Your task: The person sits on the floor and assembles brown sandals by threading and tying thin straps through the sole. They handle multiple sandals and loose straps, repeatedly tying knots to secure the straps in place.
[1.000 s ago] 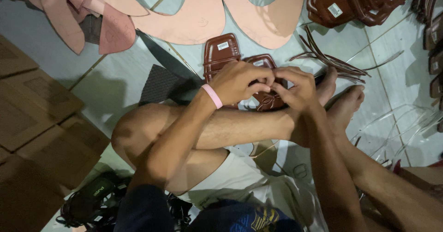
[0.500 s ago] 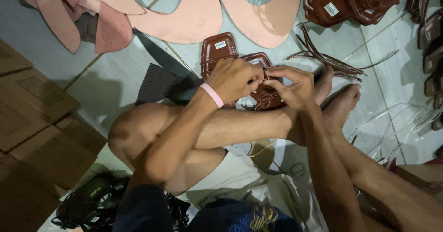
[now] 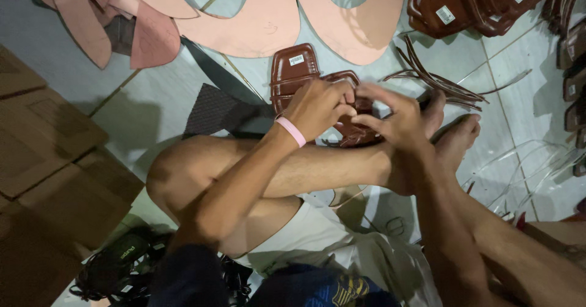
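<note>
Sitting cross-legged on the tiled floor (image 3: 152, 118), a person worked on a brown sandal (image 3: 305, 78) that lay on the tiles just beyond the bent shin. The left hand (image 3: 317, 108), a pink wristband (image 3: 292, 131) at its wrist, was clenched around the sandal's strap part, while the right hand (image 3: 394, 121) pinched the same brown piece from the other side, fingertips of both nearly touching. Loose brown straps (image 3: 436, 78) lay just beside the bare feet, pink sole cut-outs (image 3: 256, 23) fanned out beyond, more brown sandals (image 3: 464, 5) were piled at the far right, and flattened cardboard (image 3: 49, 154) covered the floor to the left. To do this well, the strap probably needed a firm anchor from one hand and small, even pulls from the other, kept close to the sole.
</note>
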